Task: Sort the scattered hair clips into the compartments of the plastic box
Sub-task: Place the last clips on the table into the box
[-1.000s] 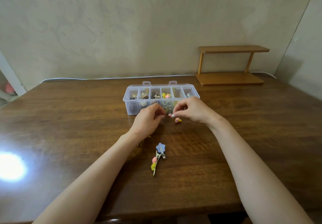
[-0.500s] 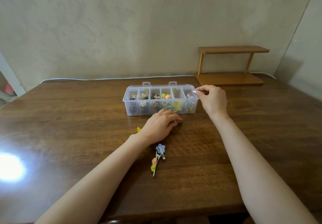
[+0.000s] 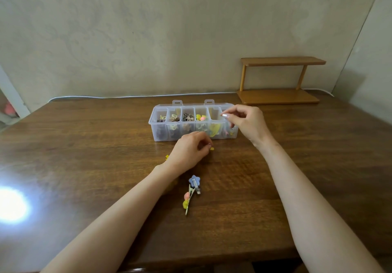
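clear plastic compartment box [image 3: 161, 133] mid brown wooden counter [image 3: 84, 166], clips in most compartments, right hand [image 3: 248, 122] loosely curled over its right end, hold unclear, left hand [image 3: 188, 150] just in front of the box, pinching small yellow clip [image 3: 212, 149], blue flower-shaped clip [image 3: 194, 182] touching long pink-and-yellow clip [image 3: 187, 201] beside left forearm, two-tier wooden shelf [image 3: 277, 97] back right

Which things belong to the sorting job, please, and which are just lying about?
Job: plastic box; blue flower clip; long clip with balls; small yellow clip at the left hand; yellow bit by its wrist.
Lying about: wooden shelf; white cable.
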`<state>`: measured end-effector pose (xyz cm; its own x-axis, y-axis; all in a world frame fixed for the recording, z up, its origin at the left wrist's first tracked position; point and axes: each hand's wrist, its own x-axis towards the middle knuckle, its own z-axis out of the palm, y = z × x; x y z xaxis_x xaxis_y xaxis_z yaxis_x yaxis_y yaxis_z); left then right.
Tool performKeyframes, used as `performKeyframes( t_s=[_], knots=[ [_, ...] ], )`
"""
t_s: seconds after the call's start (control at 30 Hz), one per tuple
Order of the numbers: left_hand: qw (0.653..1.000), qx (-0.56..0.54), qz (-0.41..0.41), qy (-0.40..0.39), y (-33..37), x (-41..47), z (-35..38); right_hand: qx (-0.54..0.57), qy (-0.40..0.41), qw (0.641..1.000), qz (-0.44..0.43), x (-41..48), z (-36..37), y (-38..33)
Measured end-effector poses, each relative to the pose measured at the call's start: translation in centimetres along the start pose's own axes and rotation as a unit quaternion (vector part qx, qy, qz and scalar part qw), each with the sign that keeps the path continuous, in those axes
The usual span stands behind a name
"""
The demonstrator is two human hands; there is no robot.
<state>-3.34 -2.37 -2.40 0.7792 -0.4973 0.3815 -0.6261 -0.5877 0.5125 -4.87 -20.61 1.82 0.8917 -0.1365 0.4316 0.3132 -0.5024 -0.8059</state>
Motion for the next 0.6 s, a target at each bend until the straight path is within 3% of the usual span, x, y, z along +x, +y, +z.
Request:
performKeyframes(
  t_s=[0.07,0.17,0.23,0.43,0.6],
  knots=[
    [0.988,-0.134,-0.074,0.015,0.3,0.1,-0.4,-0.014,-0.090,0.996,0.013,-0.1,0.3,-0.1],
    [0.913,-0.380,-0.146,0.032,0.8,0.0,-1.3,-0.025,-0.175,0.984,0.031,-0.2,0.8,-0.1],
    [0.880,-0.445,-0.164,0.040,0.8,-0.1,-1.7,-0.005,-0.188,0.982,0.028,-0.3,1.0,-0.3],
    [0.876,-0.457,-0.148,0.046,1.1,-0.3,-1.8,0.020,-0.164,0.986,0.016,-0.4,1.0,-0.4],
    [0.927,-0.338,-0.153,0.054,0.7,-0.1,-2.3,0.027,-0.126,0.992,0.020,-0.1,0.3,-0.3]
  ],
)
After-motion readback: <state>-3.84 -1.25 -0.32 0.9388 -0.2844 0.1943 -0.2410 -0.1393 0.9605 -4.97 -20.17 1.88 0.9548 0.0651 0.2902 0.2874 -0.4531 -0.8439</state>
